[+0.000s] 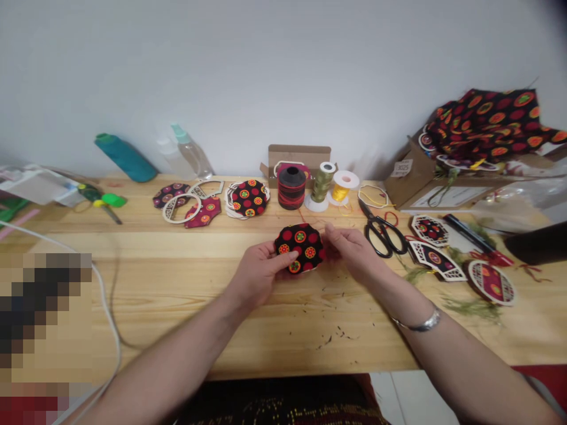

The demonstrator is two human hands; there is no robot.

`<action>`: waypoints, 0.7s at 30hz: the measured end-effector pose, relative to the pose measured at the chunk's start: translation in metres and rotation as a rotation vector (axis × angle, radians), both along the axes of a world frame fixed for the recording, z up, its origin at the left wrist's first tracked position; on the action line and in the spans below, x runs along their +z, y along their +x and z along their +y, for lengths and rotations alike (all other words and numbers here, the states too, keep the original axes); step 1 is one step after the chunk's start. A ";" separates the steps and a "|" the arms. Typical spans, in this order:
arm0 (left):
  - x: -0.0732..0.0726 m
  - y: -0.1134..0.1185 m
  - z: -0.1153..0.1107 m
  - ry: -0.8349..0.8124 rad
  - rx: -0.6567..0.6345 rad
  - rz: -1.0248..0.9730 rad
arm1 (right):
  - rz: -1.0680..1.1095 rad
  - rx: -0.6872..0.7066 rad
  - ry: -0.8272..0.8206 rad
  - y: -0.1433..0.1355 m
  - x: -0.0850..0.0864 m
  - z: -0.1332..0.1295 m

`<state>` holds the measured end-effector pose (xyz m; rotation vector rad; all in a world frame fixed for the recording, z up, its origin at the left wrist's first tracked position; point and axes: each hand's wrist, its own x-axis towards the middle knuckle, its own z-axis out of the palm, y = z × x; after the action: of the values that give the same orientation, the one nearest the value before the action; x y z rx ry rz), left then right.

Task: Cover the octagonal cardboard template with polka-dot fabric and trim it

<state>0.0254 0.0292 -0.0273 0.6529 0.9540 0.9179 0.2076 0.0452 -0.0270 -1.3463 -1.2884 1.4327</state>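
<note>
My left hand (261, 268) grips a black patterned fabric piece (305, 245), its thumb lying across the front. The piece has red dots and flower motifs and a scalloped outline. At its right edge is my right hand (349, 248), thumb and fingers pinched together. Whatever those fingers hold is hidden or too small to name. A thin thread runs near the top of the piece, toward the red and black thread spool (292, 189). Beyond stand a green thread spool (323, 186) and a yellow thread spool (343, 188). Black scissors (384, 233) lie right of my right hand.
A stack of matching fabric pieces (248, 199) lies at the back, beside pale cut-out frames (181, 209). Finished-looking patterned pieces (436, 260) lie at right, below a cardboard box (407, 177) heaped with fabric (496, 124). A teal thread cone (126, 157) and white cable (104, 295) are left.
</note>
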 end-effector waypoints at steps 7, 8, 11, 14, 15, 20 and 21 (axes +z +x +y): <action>0.002 -0.002 0.002 -0.018 0.074 0.009 | -0.017 0.119 -0.019 -0.001 0.003 -0.001; 0.001 -0.002 0.002 -0.018 0.072 0.010 | -0.051 0.128 -0.009 -0.001 0.004 -0.001; 0.001 -0.001 0.001 -0.009 0.063 0.010 | -0.104 0.129 0.010 -0.002 0.004 -0.001; 0.002 -0.001 0.001 -0.004 0.052 -0.004 | -0.112 0.121 0.018 -0.001 0.003 -0.001; 0.002 -0.001 0.001 -0.005 0.051 -0.018 | -0.114 0.120 0.020 -0.001 0.003 0.000; 0.003 -0.001 0.002 0.015 0.102 -0.087 | -0.114 0.121 0.018 0.000 0.004 -0.001; 0.003 -0.001 0.002 0.023 0.107 -0.085 | -0.109 0.128 0.012 0.000 0.005 -0.001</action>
<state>0.0243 0.0310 -0.0240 0.5820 0.9098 1.0447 0.2078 0.0442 -0.0224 -1.3715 -1.4749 1.4510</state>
